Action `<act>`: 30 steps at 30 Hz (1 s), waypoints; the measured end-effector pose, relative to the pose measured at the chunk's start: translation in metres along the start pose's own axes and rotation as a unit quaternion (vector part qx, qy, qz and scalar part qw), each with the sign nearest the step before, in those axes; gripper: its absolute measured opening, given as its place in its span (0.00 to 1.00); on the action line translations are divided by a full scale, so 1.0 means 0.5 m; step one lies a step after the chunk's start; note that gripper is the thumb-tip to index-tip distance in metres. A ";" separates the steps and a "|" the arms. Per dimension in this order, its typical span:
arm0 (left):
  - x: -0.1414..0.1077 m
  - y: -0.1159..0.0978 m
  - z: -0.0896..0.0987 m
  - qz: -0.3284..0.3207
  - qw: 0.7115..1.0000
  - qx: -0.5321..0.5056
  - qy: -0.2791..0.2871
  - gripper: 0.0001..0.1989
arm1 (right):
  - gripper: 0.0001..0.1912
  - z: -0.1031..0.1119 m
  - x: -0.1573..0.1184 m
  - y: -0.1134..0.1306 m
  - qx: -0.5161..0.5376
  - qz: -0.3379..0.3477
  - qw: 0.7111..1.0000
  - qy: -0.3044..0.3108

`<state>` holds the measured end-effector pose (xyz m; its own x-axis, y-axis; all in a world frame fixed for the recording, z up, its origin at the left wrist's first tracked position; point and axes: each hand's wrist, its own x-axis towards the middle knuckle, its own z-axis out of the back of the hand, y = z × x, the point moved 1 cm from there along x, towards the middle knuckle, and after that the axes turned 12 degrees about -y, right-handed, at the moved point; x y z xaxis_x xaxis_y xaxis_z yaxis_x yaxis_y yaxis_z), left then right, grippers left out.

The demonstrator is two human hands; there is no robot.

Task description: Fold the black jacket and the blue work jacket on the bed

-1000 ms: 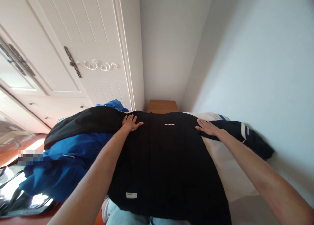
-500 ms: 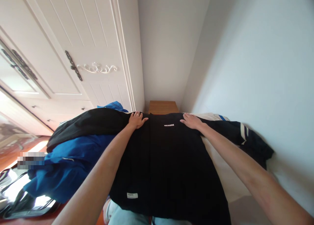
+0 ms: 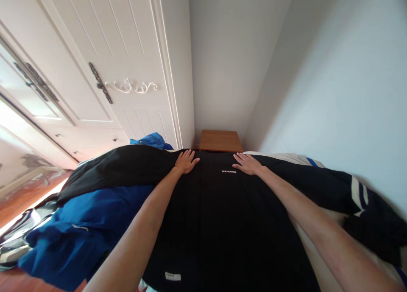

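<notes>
A black jacket [image 3: 219,215] lies spread out with both sleeves stretched sideways, a small white logo on its chest and a white tag near its lower left. My left hand [image 3: 187,162] rests flat with fingers spread near its left shoulder. On the right shoulder area, beside the logo, lies my right hand [image 3: 248,164], palm down and fingers apart. The right sleeve [image 3: 321,186] carries pale stripes. Under the left sleeve [image 3: 117,167] shows a blue garment [image 3: 92,224], and pale cloth [image 3: 313,241] lies below the jacket's right side.
A white wardrobe [image 3: 127,37] with dark handles stands at the left. Beyond the jacket is a wooden surface [image 3: 221,140], with a pale wall [image 3: 349,80] on the right. More blue cloth [image 3: 151,140] lies by the wardrobe, and a black and white item [image 3: 28,228] at the lower left.
The view has shifted, and the jacket sits lower and larger in it. The right sleeve reaches farther right. My hands look slightly closer together, still flat on the jacket.
</notes>
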<state>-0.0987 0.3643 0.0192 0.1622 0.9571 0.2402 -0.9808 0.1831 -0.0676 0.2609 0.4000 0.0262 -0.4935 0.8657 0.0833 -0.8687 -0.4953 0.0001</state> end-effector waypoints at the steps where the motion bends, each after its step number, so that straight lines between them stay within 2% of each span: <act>1: 0.002 -0.001 0.001 0.005 1.000 0.002 -0.002 0.39 | 0.47 0.002 -0.006 -0.019 -0.008 -0.004 1.000 0.004; 6: 0.015 -0.001 0.021 0.022 1.000 0.017 -0.011 0.39 | 0.47 0.021 -0.040 -0.105 -0.030 -0.063 0.997 0.028; 13: 0.017 0.021 0.036 0.084 0.995 0.051 -0.012 0.44 | 0.48 0.046 -0.133 -0.188 -0.028 -0.159 0.986 0.040; 17: 0.019 0.020 0.036 0.107 0.993 0.050 0.009 0.45 | 0.46 0.074 -0.175 -0.204 -0.073 -0.231 0.969 0.057; 20: 0.024 0.005 0.045 0.117 0.992 0.051 0.011 0.46 | 0.45 0.099 -0.194 -0.172 -0.102 -0.243 0.965 -0.003; 23: 0.030 -0.048 0.061 0.072 0.996 0.040 -0.042 0.44 | 0.45 0.111 -0.207 -0.096 -0.073 -0.158 0.982 -0.075; 26: 0.036 -0.154 0.075 -0.045 0.995 -0.023 -0.082 0.40 | 0.44 0.108 -0.223 -0.022 -0.010 -0.072 0.995 -0.069; 28: 0.037 -0.238 0.077 -0.126 0.987 -0.076 -0.072 0.40 | 0.44 0.104 -0.239 -0.001 0.016 -0.072 0.996 -0.046; 30: 0.030 -0.312 0.069 -0.194 0.973 -0.112 -0.053 0.40 | 0.45 0.103 -0.266 -0.009 0.032 -0.103 0.994 -0.023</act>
<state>0.0528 0.3426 0.0666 0.4922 0.7796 0.3872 -0.7976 0.5821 -0.1583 0.3325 0.2836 0.0663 -0.3014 0.9459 0.1198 -0.9462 -0.3123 0.0851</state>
